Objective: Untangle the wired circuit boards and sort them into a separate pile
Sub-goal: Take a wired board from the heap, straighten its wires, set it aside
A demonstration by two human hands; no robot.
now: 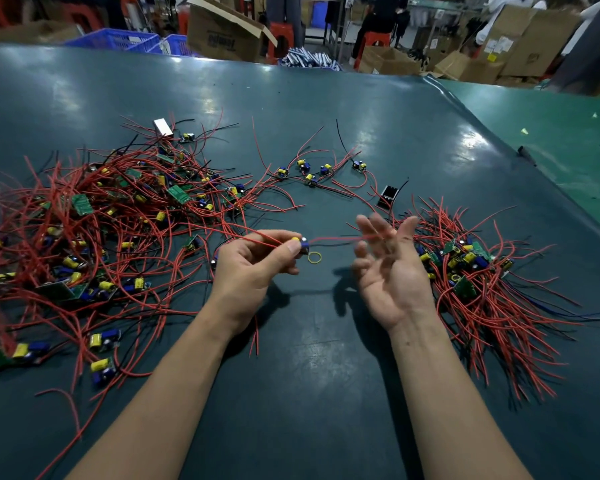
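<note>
Left hand (pixel 253 261) pinching small circuit board (pixel 300 244) between thumb and fingers, holding it above dark green table (pixel 326 393); red wire (pixel 333 240) running from board toward right hand (pixel 386 268). Right hand lying palm-up, fingers spread and blurred, gripping nothing definite. Large tangled pile (pixel 94 230) lying at left; sorted pile (pixel 482 271) sitting just right of right hand. Yellow rubber band (pixel 314 257) lying on table under board
</note>
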